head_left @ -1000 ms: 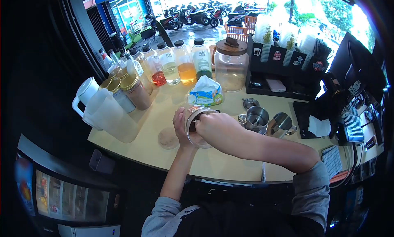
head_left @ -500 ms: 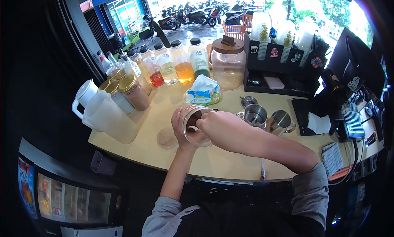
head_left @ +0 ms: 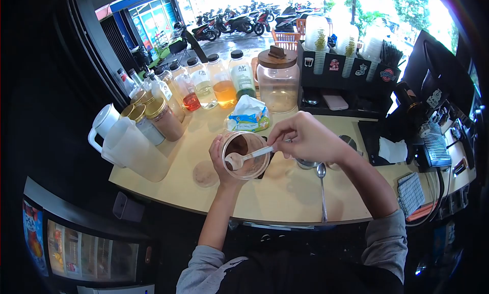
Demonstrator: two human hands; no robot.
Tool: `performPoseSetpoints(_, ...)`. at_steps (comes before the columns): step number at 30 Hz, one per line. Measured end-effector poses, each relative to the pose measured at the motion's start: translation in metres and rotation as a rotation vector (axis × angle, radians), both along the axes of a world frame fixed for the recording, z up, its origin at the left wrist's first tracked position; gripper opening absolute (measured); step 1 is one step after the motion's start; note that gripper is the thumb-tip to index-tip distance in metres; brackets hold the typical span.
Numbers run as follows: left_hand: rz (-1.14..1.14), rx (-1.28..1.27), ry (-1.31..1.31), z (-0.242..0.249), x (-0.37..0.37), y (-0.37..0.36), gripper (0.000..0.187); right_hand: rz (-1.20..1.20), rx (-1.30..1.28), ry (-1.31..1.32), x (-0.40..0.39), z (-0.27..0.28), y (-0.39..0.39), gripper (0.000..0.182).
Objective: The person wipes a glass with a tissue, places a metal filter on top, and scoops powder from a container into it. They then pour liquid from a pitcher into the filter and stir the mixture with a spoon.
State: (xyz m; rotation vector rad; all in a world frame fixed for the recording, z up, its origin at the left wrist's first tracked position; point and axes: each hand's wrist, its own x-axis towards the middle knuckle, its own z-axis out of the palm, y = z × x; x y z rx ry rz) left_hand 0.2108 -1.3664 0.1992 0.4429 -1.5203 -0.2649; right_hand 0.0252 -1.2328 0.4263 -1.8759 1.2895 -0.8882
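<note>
Tilted toward me, a clear plastic jar [head_left: 257, 172] with brown powder inside is gripped by my left hand [head_left: 224, 164], fingers wrapped round its left side. Between the fingertips of my right hand [head_left: 305, 138] is the handle of a white measuring scoop [head_left: 262, 152]; its bowl is at the jar's mouth. A round clear lid [head_left: 205, 174] lies on the counter left of the jar. Under my right wrist, a metal cup [head_left: 307, 164] is mostly covered. A long metal spoon [head_left: 322, 189] rests near the counter's front edge.
A tissue pack [head_left: 248, 118] stands behind the jar, with several drink bottles [head_left: 224, 93] and a large wooden-lidded jar [head_left: 277, 88] beyond. Pitchers [head_left: 135, 149] and gold-lidded jars [head_left: 165, 121] are at left. A black cup organizer [head_left: 346, 108] and an espresso machine [head_left: 435, 149] occupy the right.
My right hand has drawn back up and to the right from inside the jar, bringing the white scoop into view. The jar stays in my left hand.
</note>
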Motion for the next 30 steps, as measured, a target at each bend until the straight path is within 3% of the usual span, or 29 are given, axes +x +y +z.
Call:
performPoseSetpoints(5, 0.092, -0.028, -0.072, 0.013, -0.002, 0.009, 0.096, -0.038, 0.190, -0.291, -0.020, -0.016, -0.009, 0.014)
performPoseSetpoints(14, 0.086, 0.007, -0.085, 0.011, 0.000, 0.007, 0.095, -0.097, 0.192, -0.418, -0.037, -0.019, -0.003, 0.010)
performPoseSetpoints(21, -0.011, 0.141, -0.054, 0.011, 0.001, 0.007, 0.091, -0.198, 0.152, -0.468, -0.069, -0.017, 0.017, 0.012)
performPoseSetpoints(27, -0.102, 0.191, -0.022, 0.029, -0.003, 0.017, 0.084, -0.411, 0.025, -0.354, -0.117, -0.012, 0.053, 0.012)
performPoseSetpoints(30, -0.011, 0.185, -0.095, 0.028, -0.001, 0.016, 0.086, -0.478, -0.004, -0.302, -0.136, -0.014, 0.067, 0.012)
